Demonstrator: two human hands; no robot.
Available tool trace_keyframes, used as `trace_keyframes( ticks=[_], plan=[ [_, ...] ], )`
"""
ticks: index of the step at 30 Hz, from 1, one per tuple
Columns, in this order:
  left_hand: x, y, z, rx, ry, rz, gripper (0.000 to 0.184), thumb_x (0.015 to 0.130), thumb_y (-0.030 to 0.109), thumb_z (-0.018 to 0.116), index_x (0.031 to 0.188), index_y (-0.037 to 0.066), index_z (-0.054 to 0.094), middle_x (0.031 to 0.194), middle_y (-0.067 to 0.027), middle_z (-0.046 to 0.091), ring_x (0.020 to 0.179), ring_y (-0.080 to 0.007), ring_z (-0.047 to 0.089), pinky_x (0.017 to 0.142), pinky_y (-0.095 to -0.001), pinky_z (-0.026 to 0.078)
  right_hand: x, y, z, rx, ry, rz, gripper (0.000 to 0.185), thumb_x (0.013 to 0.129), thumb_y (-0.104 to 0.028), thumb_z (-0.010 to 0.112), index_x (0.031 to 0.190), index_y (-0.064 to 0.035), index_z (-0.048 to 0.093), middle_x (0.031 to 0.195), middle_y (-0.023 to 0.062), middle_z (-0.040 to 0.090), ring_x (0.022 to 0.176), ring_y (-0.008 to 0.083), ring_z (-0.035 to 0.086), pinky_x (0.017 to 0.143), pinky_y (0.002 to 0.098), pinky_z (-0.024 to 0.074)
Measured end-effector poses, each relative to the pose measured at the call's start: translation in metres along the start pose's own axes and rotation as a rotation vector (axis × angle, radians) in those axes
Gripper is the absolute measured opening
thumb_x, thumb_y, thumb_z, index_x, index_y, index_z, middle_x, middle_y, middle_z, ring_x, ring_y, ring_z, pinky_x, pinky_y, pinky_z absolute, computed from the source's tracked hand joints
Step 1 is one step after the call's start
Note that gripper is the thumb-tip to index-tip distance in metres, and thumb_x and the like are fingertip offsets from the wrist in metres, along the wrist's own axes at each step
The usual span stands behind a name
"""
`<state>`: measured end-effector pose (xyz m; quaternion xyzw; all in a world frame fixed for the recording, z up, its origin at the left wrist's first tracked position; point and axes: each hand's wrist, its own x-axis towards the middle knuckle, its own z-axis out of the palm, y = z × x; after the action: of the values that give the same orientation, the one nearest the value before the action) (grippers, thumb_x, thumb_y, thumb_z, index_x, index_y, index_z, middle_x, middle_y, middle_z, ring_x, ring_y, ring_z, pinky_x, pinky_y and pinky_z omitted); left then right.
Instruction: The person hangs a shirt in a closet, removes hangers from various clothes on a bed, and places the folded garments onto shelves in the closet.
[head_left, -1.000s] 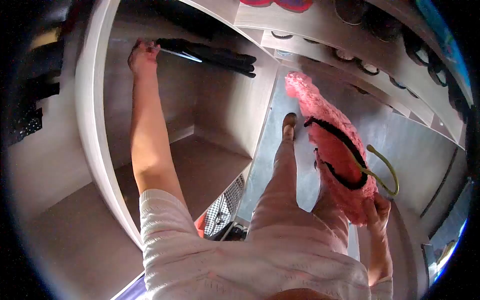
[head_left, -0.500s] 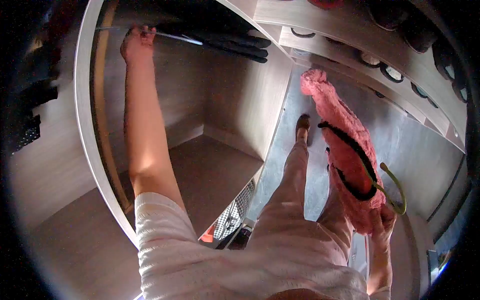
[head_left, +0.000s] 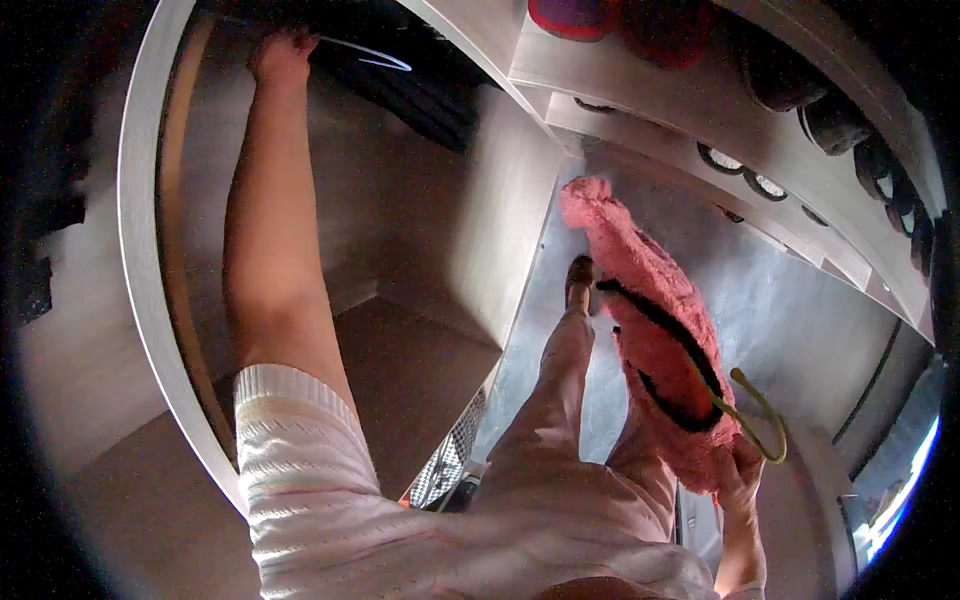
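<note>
High in the wardrobe compartment, my left hand [head_left: 283, 54] is closed at the end of a thin white hanger [head_left: 378, 55]. Dark clothes [head_left: 425, 105] hang just to the right of that hand, in shadow. Low on the right, my right hand [head_left: 738, 468] grips a fluffy pink garment [head_left: 655, 280] with black trim. The garment droops forward over the floor, and a yellow-green hanger [head_left: 776, 430] pokes out of it beside that hand. Some of my right fingers are hidden by the pink fabric.
Curved shelves with several shoes [head_left: 780, 75] run along the upper right. The wardrobe's pale side panel [head_left: 500, 210] stands between the compartment and the grey floor [head_left: 520, 350]. A checkered item [head_left: 447, 465] lies low by the wardrobe. The pale compartment edge [head_left: 135, 230] curves at left.
The view has shifted, so the pink garment and wardrobe appear further left. My left hand sits higher in the picture, and the white hanger has turned. My right hand keeps its hold.
</note>
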<state>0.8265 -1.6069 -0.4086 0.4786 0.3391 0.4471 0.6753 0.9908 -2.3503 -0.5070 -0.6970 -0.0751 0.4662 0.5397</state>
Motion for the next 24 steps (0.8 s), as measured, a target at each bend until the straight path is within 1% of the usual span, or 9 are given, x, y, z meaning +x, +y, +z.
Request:
trace_keyframes(
  ticks=[3, 5, 6, 13, 17, 18, 19, 22, 24],
  plan=[
    [0.027, -0.008, -0.005, -0.025, 0.014, 0.010, 0.017, 0.079, 0.002, 0.048, 0.095, -0.003, 0.050, 0.082, -0.0182, 0.055, 0.069, -0.0269, 0.055, 0.063, -0.0373, 0.050, 0.006, -0.028, 0.001, -0.083, -0.080, 0.082, 0.034, 0.078, -0.025, 0.058, 0.057, -0.0006, 0.047, 0.053, 0.0023, 0.046, 0.051, 0.0120, 0.047, 0.048, 0.0254, 0.0403],
    [0.043, -0.019, -0.009, -0.034, 0.025, 0.003, 0.017, 0.079, 0.002, 0.049, 0.096, -0.003, 0.050, 0.082, -0.0173, 0.056, 0.069, -0.0259, 0.055, 0.062, -0.0363, 0.050, 0.008, -0.009, -0.006, -0.152, -0.064, -0.019, 0.028, 0.072, -0.013, 0.056, 0.053, -0.0032, 0.039, 0.053, -0.0019, 0.034, 0.049, 0.0069, 0.031, 0.041, 0.0256, 0.0226],
    [0.050, -0.022, -0.012, -0.035, 0.035, 0.000, 0.017, 0.079, 0.002, 0.049, 0.096, -0.003, 0.051, 0.081, -0.0169, 0.056, 0.068, -0.0255, 0.056, 0.062, -0.0357, 0.050, 0.008, -0.008, -0.005, -0.084, -0.049, -0.002, 0.027, 0.072, -0.011, 0.056, 0.053, -0.0033, 0.039, 0.052, -0.0020, 0.034, 0.048, 0.0068, 0.029, 0.041, 0.0265, 0.0215],
    [0.041, -0.042, -0.010, 0.104, 0.130, 0.058, 0.019, 0.078, 0.003, 0.051, 0.096, -0.001, 0.053, 0.080, -0.0138, 0.058, 0.068, -0.0222, 0.057, 0.060, -0.0321, 0.048, 0.008, -0.045, 0.008, -0.065, -0.097, -0.027, 0.016, 0.074, -0.005, 0.054, 0.061, -0.0009, 0.046, 0.056, -0.0011, 0.040, 0.051, 0.0062, 0.034, 0.044, 0.0251, 0.0260],
    [-0.084, -0.076, 0.017, 0.456, 0.078, 0.090, 0.020, 0.078, 0.004, 0.051, 0.096, 0.000, 0.054, 0.078, -0.0121, 0.060, 0.068, -0.0204, 0.058, 0.059, -0.0300, 0.048, -0.003, -0.048, -0.011, -0.057, -0.239, -0.007, 0.021, 0.080, -0.014, 0.058, 0.091, 0.0037, 0.060, 0.080, 0.0003, 0.060, 0.072, 0.0079, 0.052, 0.064, 0.0226, 0.0423],
    [-0.133, -0.079, 0.035, 0.549, 0.025, 0.069, 0.020, 0.077, 0.004, 0.052, 0.097, 0.000, 0.055, 0.078, -0.0117, 0.060, 0.068, -0.0199, 0.058, 0.058, -0.0294, 0.048, -0.002, -0.058, -0.011, -0.070, -0.220, -0.012, 0.019, 0.080, -0.014, 0.058, 0.087, 0.0033, 0.061, 0.077, -0.0009, 0.059, 0.070, 0.0068, 0.050, 0.062, 0.0218, 0.0408],
    [-0.186, -0.078, 0.065, 0.726, -0.037, -0.081, 0.029, 0.080, 0.011, 0.056, 0.108, 0.005, 0.055, 0.088, -0.0076, 0.062, 0.077, -0.0180, 0.059, 0.072, -0.0320, 0.049, -0.004, -0.073, -0.010, -0.077, -0.200, -0.007, 0.017, 0.081, -0.014, 0.057, 0.084, 0.0028, 0.061, 0.074, -0.0020, 0.057, 0.067, 0.0057, 0.048, 0.060, 0.0210, 0.0394],
    [-0.322, -0.103, 0.101, 0.692, -0.300, -0.154, 0.030, 0.066, -0.010, 0.055, 0.093, 0.002, 0.061, 0.079, -0.0037, 0.061, 0.069, -0.0136, 0.057, 0.065, -0.0260, 0.048, -0.011, -0.097, -0.023, -0.143, -0.231, -0.108, 0.015, 0.083, -0.010, 0.054, 0.075, 0.0024, 0.058, 0.067, -0.0041, 0.053, 0.061, 0.0039, 0.043, 0.053, 0.0202, 0.0361],
    [-0.388, -0.135, 0.117, 0.645, -0.380, -0.112, 0.030, 0.067, -0.006, 0.059, 0.096, 0.000, 0.059, 0.082, -0.0029, 0.061, 0.071, -0.0124, 0.057, 0.065, -0.0265, 0.049, -0.016, -0.113, -0.031, -0.145, -0.286, -0.191, 0.015, 0.084, -0.008, 0.053, 0.074, 0.0018, 0.059, 0.065, -0.0046, 0.051, 0.060, 0.0033, 0.042, 0.052, 0.0199, 0.0359]
  ],
)
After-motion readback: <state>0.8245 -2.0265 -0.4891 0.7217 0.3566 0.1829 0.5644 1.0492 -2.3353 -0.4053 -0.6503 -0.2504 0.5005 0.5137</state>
